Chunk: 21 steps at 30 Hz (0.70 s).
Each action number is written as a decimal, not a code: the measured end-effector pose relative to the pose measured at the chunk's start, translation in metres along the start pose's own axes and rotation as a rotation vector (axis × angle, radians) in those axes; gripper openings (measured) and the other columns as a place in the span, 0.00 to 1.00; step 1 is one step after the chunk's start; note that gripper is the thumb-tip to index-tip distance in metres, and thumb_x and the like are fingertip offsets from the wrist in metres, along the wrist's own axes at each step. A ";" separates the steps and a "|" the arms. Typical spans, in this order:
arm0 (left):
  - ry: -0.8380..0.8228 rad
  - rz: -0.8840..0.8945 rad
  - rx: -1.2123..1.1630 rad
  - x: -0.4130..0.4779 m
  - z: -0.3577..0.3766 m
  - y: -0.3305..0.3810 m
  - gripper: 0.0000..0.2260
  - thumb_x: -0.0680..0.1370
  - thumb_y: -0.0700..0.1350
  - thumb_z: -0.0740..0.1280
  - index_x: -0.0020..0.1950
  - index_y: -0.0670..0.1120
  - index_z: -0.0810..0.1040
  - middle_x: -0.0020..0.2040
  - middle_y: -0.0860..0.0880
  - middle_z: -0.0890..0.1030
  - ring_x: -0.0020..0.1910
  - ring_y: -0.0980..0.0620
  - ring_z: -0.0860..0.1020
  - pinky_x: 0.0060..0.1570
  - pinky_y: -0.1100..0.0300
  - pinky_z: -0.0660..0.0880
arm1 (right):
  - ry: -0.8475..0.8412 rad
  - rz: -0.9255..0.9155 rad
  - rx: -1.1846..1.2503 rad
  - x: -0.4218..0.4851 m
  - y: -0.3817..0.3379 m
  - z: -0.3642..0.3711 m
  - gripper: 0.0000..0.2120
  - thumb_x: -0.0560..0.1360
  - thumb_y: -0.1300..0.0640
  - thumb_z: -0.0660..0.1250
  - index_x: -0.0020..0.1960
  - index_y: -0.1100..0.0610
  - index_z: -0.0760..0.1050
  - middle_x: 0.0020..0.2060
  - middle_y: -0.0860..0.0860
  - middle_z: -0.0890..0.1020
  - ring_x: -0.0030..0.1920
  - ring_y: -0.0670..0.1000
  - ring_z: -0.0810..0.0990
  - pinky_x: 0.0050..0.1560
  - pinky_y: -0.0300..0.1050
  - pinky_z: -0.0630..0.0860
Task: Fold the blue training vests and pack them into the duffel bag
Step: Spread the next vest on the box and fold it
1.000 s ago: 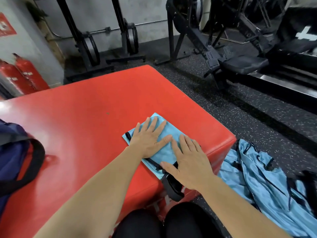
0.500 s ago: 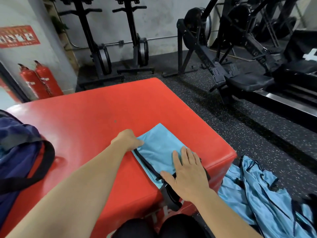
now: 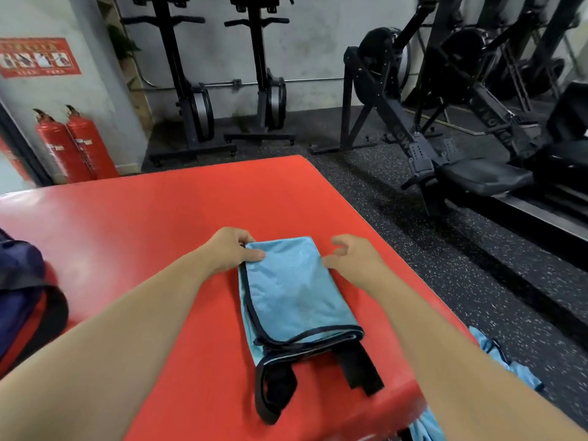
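The folded vest (image 3: pixel 296 291) lies on the red desk (image 3: pixel 159 233), well apart from the duffel bag (image 3: pixel 19 291) at the left edge. Our left hand (image 3: pixel 232 253) pinches its far left corner; our right hand (image 3: pixel 353 259) hovers beside the far right edge, fingers loose, gripping nothing. Risk: if we lift by one corner, the layers could slide apart — straps (image 3: pixel 359 367) already trail loose. Vs. 0.5 s ago, our right hand has left the near end.

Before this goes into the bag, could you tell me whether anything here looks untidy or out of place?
The folded vest on the red pad has black straps sticking out loose at its near end, one loop reaching the pad's edge. More blue vests lie crumpled on the floor at right.
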<state>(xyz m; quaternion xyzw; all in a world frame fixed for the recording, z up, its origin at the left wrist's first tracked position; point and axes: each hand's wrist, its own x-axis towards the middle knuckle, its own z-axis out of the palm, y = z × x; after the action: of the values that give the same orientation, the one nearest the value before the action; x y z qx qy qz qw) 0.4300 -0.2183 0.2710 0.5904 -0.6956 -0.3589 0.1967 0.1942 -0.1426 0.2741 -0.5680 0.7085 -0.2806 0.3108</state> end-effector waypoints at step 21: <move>0.099 0.326 0.271 -0.018 -0.030 0.022 0.08 0.68 0.43 0.76 0.40 0.51 0.79 0.38 0.54 0.83 0.38 0.54 0.79 0.42 0.57 0.75 | 0.145 -0.552 -0.659 0.065 -0.022 -0.005 0.13 0.69 0.53 0.70 0.38 0.49 0.65 0.36 0.43 0.68 0.48 0.51 0.65 0.46 0.47 0.57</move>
<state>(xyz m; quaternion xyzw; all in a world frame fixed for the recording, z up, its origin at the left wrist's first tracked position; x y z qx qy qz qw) 0.4404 -0.2082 0.3095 0.5083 -0.8131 -0.1962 0.2051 0.1940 -0.2099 0.2862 -0.7837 0.6019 -0.1512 -0.0244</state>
